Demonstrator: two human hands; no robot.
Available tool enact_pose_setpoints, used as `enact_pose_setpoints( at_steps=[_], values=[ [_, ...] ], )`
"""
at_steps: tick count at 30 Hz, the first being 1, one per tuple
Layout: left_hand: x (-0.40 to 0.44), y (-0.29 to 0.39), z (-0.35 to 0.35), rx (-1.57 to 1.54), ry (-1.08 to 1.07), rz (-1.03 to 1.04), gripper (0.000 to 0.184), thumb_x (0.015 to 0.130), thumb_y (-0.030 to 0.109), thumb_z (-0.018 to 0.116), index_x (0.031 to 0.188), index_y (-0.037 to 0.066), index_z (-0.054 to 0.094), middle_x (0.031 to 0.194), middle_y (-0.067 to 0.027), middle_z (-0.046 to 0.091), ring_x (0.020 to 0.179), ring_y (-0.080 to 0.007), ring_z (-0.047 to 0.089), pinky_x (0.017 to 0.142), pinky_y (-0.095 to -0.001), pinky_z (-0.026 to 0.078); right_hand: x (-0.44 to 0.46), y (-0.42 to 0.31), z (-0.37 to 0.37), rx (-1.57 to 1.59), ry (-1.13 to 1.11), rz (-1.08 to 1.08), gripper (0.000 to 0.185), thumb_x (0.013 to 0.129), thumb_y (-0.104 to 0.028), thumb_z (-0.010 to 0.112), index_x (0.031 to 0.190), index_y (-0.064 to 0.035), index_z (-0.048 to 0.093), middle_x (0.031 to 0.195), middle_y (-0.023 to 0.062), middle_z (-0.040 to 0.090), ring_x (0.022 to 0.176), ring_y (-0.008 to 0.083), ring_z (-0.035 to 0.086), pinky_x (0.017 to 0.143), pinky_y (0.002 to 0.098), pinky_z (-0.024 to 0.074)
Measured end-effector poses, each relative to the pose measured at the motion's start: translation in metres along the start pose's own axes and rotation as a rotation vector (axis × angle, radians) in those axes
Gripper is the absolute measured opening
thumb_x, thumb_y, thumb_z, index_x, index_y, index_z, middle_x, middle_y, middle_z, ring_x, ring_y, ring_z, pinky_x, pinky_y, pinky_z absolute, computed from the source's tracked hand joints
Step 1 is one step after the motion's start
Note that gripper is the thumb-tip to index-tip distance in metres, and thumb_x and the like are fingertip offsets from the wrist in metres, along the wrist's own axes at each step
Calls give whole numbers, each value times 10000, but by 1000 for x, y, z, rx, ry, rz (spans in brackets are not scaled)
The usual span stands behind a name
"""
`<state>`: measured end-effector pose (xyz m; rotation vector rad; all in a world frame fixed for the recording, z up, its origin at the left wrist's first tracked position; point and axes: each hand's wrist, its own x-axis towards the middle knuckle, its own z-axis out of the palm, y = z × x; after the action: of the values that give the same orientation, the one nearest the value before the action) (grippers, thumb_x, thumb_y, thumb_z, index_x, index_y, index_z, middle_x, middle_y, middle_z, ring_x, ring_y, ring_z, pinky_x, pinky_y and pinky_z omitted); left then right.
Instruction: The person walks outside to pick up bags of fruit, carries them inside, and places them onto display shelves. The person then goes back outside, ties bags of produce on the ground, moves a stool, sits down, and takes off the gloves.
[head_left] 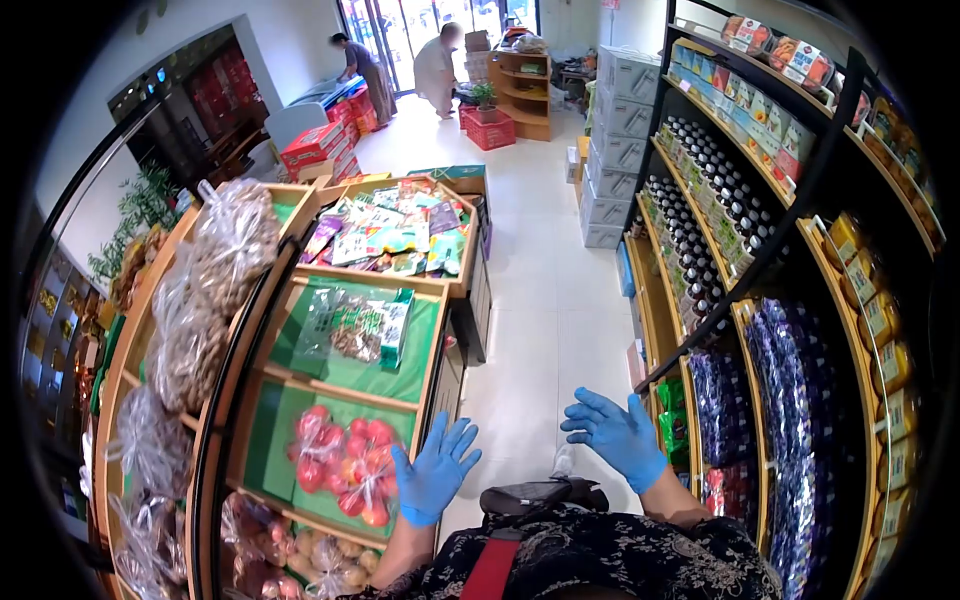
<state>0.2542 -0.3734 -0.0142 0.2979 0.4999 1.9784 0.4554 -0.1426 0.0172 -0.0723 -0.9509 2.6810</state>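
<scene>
My left hand (436, 470), in a blue glove, is raised with its fingers spread and holds nothing. It is nearest to the bagged red fruit (340, 455) in a green-lined bin of the wooden display stand (345, 388). Also blue-gloved, my right hand (615, 435) is up with fingers apart and nothing in it. Shelves of dark blue packets (722, 405) stand to its right. Behind the fruit, a clear and green bag of dried food (358, 325) lies in the neighbouring bin. Below the fruit are bags of potatoes (330, 562).
Colourful snack packets (395, 228) fill the stand's far bin. Bagged goods (190, 330) line the left side. White cartons (615, 150) are stacked beside rows of dark-capped bottles (705, 195). A tiled aisle (525, 300) runs towards two people (440, 75) near the glass doors.
</scene>
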Motion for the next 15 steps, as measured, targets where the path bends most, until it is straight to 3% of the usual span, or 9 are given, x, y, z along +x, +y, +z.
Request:
enact_pose_setpoints(
  at_steps=[6,7,15],
  values=[
    [168,-22,60,14,-66,-26,938,753,720,427,1417,99,199,1427,-158,283,1315,-298,278,1062,-488,227,69,-115,-77,-109,2,-68,755,872,-600,356,1379,-47,284,1251,149,476,1120,272,483,941,403,383],
    [186,-22,65,46,-67,-37,953,758,754,357,1423,94,183,1433,-133,271,1333,-280,237,1065,-451,220,84,-131,-87,-120,-6,-63,757,872,-598,359,1388,-51,264,1247,147,478,1118,270,484,937,404,388],
    [308,-28,42,-51,133,40,914,764,720,409,1403,89,243,1416,-144,311,1316,-287,281,1049,-469,252,224,-198,-156,-26,-62,30,750,880,-589,351,1394,-53,243,1232,163,490,1107,286,501,928,400,399]
  ],
)
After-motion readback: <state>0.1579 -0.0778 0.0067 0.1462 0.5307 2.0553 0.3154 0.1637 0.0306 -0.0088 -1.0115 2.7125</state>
